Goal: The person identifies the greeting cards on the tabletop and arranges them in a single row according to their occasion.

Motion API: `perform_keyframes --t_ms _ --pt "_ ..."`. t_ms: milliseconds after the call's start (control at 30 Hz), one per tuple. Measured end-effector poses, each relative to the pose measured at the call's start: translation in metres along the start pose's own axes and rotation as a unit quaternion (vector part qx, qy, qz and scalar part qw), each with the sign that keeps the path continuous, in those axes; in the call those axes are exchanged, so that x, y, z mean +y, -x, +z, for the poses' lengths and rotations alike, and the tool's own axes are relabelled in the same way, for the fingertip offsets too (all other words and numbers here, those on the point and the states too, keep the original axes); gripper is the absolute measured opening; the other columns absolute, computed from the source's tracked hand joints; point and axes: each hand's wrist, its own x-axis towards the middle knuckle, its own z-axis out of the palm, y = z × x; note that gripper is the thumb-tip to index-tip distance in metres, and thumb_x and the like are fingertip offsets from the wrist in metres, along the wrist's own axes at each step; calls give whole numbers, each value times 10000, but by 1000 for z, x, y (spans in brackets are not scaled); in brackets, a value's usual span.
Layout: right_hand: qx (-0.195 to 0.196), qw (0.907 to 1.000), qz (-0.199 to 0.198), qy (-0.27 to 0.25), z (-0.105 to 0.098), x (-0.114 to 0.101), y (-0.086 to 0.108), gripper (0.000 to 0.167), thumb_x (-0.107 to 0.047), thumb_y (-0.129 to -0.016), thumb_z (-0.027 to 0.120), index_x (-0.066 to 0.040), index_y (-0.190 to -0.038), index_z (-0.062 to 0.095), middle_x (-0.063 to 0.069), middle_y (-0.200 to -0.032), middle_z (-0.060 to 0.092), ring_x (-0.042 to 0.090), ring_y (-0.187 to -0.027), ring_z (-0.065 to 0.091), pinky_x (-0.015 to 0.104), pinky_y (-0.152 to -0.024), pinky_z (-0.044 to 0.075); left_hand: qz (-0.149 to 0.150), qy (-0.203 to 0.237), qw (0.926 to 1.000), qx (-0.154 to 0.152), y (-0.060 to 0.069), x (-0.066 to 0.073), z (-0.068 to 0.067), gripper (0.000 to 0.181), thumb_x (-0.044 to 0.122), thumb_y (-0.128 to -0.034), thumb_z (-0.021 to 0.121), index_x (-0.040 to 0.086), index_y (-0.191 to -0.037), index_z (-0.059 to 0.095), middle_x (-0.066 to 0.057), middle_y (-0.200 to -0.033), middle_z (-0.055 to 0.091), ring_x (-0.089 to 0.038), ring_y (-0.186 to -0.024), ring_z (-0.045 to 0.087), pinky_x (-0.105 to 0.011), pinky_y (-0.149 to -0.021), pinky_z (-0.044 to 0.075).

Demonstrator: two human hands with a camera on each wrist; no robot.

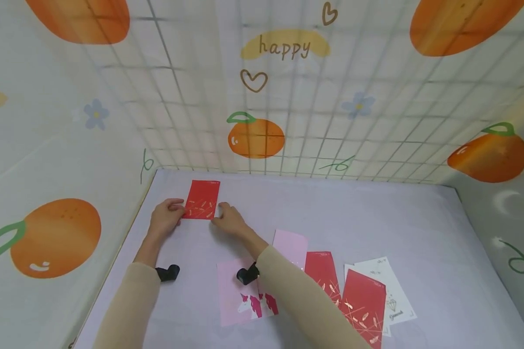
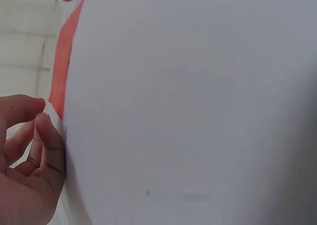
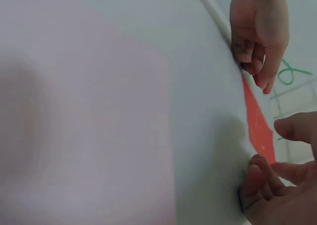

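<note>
A red card (image 1: 203, 199) with gold feather-like marks lies flat at the back left of the table. My left hand (image 1: 166, 218) is at its left edge near the lower corner, fingers loosely bent, fingertips at or touching the edge. Across from it, my right hand (image 1: 233, 222) rests by the lower right corner, thumb and forefinger apart. In the left wrist view only a narrow red strip of the card (image 2: 61, 61) shows beside the left hand (image 2: 29, 160). The right wrist view has both hands at the card's (image 3: 257, 126) two near corners.
Pink unicorn cards (image 1: 233, 276) lie partly under the right forearm. Two more red cards (image 1: 364, 300) and white printed cards (image 1: 395, 291) overlap at the front right. A patterned cloth wall (image 1: 297, 106) rises behind the table (image 1: 332, 208).
</note>
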Motion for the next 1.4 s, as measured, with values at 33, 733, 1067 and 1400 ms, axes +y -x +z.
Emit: perform_keyframes --t_ms 33,733,1067,1400 --pt "55 9999 -33 -143 -2 0 4 508 -208 -955 648 -28 -1402 487 90 -1072 612 185 -920 570 316 -779 516 59 21 10000 52 3 2 -1 401 227 -993 592 65 -1359 569 -180 -1161 661 -232 -724 653 -283 -666 495" --pt "187 9887 -1307 -707 -75 -16 117 394 -276 -976 645 -153 -1339 555 -21 -1007 628 182 -915 609 275 -718 552 1689 1512 9740 36 122 74 18 443 273 -954 704 43 -1313 585 -144 -1210 616 -291 -1020 671 -282 -714 584" --pt "399 9856 -1421 -827 -92 0 162 381 -324 -984 638 -223 -1343 558 -59 -1026 624 144 -911 627 327 -726 555 1849 2022 9617 -87 165 84 47 366 203 -951 709 49 -1271 619 -114 -1131 641 -188 -948 701 -288 -729 584" --pt "710 9808 -1713 -613 -97 11 186 359 -236 -971 659 -202 -1319 578 -87 -999 616 97 -900 618 323 -771 542 1797 2142 9592 -418 185 84 64 349 218 -937 730 119 -1255 625 -47 -1121 649 -336 -985 685 -309 -747 588"
